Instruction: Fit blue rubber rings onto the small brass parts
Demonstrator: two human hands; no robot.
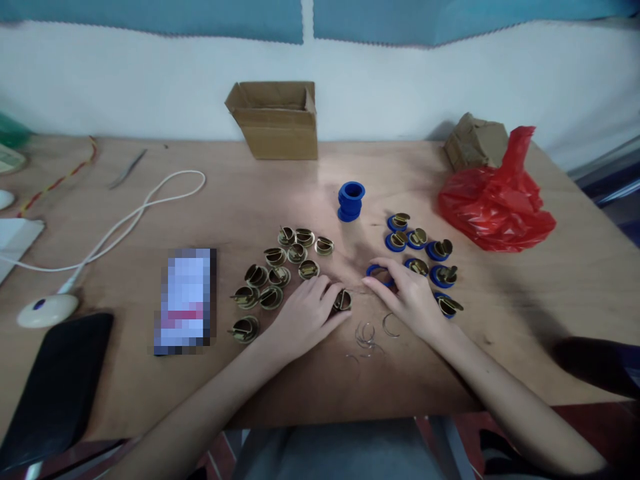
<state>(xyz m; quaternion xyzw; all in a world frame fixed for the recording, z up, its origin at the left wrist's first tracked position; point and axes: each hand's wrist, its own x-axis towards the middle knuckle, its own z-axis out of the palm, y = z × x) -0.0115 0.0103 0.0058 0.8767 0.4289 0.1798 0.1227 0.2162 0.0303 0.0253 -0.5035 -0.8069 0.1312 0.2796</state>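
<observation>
One round brass-coloured part [343,300] lies flat on the wooden table, touching the fingertips of the left hand [305,315]; its upper face carries a raised half-disc tab. One blue ring [376,271] lies flat on the table, partly covered by the fingers of the right hand [407,297], which rest on it. Part and ring lie near each other, not touching.

Bare bench [320,380] is lying open along the lower middle of the frame; brass discs [280,273] are crowding center-left, blue-ringed discs [425,257] center-right, and wire clips [370,333] are scattering between both.
</observation>
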